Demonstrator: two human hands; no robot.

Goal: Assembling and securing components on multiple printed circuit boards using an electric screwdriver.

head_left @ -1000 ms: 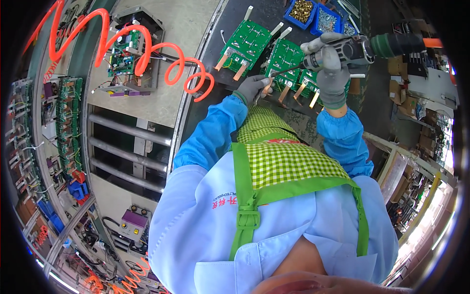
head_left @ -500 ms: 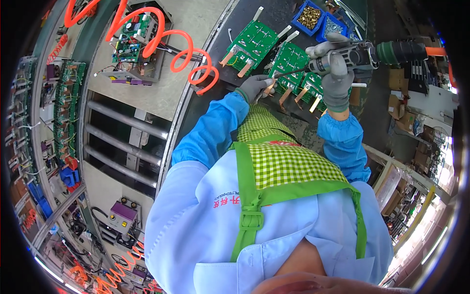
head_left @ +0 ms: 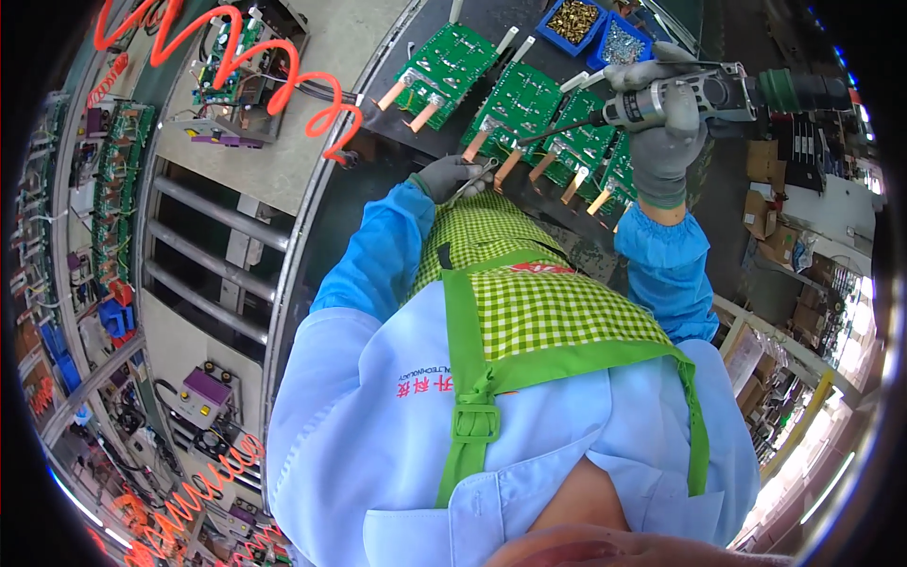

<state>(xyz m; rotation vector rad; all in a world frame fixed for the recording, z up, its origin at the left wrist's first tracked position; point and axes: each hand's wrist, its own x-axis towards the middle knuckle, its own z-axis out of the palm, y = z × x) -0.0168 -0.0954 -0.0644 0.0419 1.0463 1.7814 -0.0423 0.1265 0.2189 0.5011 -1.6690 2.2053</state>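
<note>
My gloved right hand (head_left: 666, 142) is wrapped round a silver air screwdriver (head_left: 633, 109), held nearly level. Its long dark bit points left, with the tip by a copper strip (head_left: 507, 168) on the second green circuit board (head_left: 515, 109). In my gloved left hand (head_left: 452, 178) is a small metal wrench (head_left: 490, 163), its ring end showing past the fingertips beside that board's other copper strip (head_left: 474, 145). Another circuit board (head_left: 449, 66) lies to the left, and a third board (head_left: 578, 137) sits partly under the screwdriver. Whether the bit touches a screw is too small to tell.
Blue bins of brass fasteners (head_left: 573, 21) and silver screws (head_left: 624, 47) stand at the far side of the dark bench. An orange coiled hose (head_left: 293, 76) hangs at the left, near an open-framed unit (head_left: 231, 85). Metal rollers (head_left: 217, 217) run along the left.
The whole view has shifted, with the boards now farther left. The screwdriver tip has passed from the second board's left copper strip to its right one. My left hand has drawn away from the bit.
</note>
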